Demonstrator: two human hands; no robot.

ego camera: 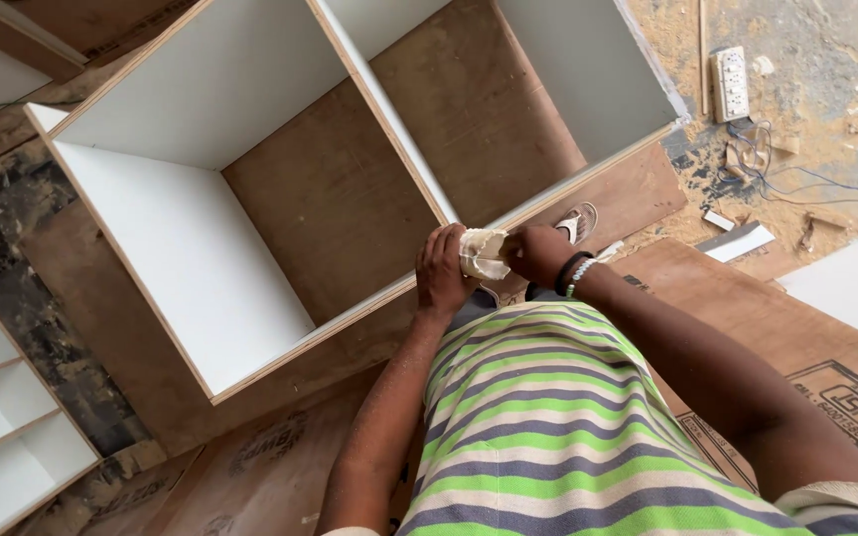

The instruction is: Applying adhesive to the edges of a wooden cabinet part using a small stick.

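Note:
Both my hands meet over the front edge of a white laminated cabinet carcass [201, 248]. My left hand [442, 273] and my right hand [538, 253] both grip a small crumpled cream cloth [482, 254] between them, right at the plywood edge where the centre divider [389, 119] meets the front. A dark and a beaded band sit on my right wrist. The cabinet lies on its back, with two open compartments and a brown plywood back panel.
A white power strip [730, 83] with loose wires lies on the dusty floor at upper right. A sandal [578, 220] rests beside the cabinet. Brown cardboard sheets [806, 337] cover the floor at right. A white shelf unit [2, 417] stands at lower left.

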